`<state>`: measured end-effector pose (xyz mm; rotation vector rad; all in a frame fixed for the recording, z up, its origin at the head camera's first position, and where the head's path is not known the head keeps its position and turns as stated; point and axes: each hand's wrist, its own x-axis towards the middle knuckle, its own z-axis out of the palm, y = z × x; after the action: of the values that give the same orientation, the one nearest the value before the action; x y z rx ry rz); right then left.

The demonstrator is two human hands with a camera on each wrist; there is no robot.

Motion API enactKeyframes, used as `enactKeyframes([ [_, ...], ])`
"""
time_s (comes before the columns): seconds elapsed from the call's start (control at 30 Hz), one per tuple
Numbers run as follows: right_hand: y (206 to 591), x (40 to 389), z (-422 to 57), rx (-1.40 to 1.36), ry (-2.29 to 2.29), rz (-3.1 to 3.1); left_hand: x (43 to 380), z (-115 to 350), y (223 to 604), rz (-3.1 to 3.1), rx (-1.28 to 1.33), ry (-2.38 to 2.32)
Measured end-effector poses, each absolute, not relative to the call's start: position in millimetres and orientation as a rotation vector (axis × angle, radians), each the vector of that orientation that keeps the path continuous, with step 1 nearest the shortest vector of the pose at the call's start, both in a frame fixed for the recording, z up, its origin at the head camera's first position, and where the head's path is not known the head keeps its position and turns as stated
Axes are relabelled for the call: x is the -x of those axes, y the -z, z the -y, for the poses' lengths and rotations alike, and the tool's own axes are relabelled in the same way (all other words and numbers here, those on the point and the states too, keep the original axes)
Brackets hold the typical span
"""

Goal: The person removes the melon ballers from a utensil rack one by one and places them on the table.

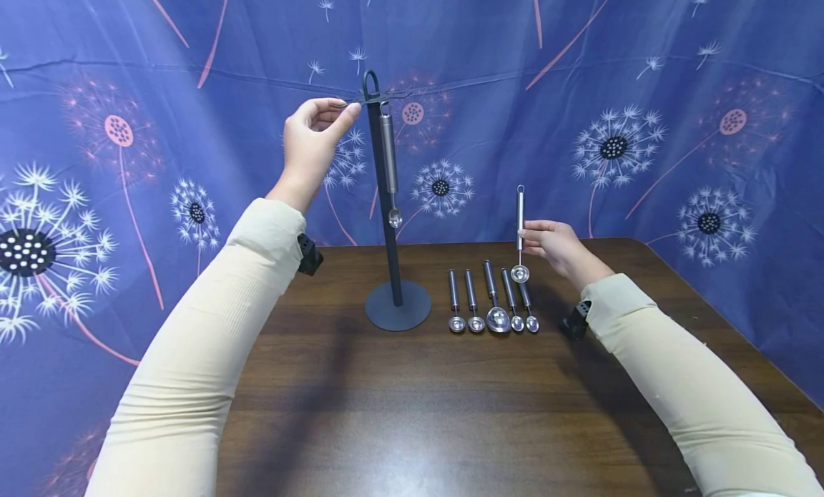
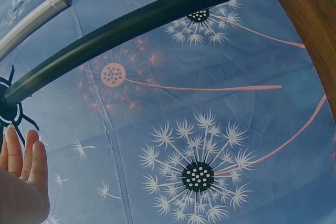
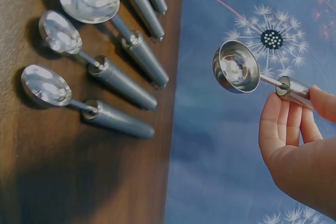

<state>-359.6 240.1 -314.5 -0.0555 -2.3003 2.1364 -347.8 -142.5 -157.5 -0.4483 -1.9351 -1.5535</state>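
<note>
A black stand [image 1: 393, 247] with a round base and a ring of thin hooks at its top stands on the table. My left hand [image 1: 315, 136] is up at the hooks and pinches one between thumb and fingers. On another hook hangs a steel scoop [image 1: 389, 154], bowl down. My right hand [image 1: 558, 250] grips the handle of a second steel scoop [image 3: 237, 67], a deep round bowl on a thin neck. It is held above the table, roughly upright with its handle loop [image 1: 521, 189] on top.
Several steel scoops of different sizes lie in a row right of the stand, among them a large scoop [image 1: 498, 318] and a small oval one [image 3: 46, 85]. Behind the brown wooden table [image 1: 399, 404] hangs a blue dandelion-patterned cloth [image 1: 489, 146].
</note>
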Motion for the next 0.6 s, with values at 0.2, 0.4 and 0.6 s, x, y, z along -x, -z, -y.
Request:
enactKeyframes([
  [0.2,332.0,364.3,-257.1,-0.064,-2.194,2.251,347.6,141.8,157.2,1.926,0.458,1.562],
  [0.4,338.0,359.6,-261.4,0.033,-2.035,2.433,347.3,141.8,157.2,1.920,0.455,1.567],
  [0.6,345.7,359.1,-269.2,0.083,-2.060,2.469,347.5,142.0,158.1,1.921,0.457,1.567],
])
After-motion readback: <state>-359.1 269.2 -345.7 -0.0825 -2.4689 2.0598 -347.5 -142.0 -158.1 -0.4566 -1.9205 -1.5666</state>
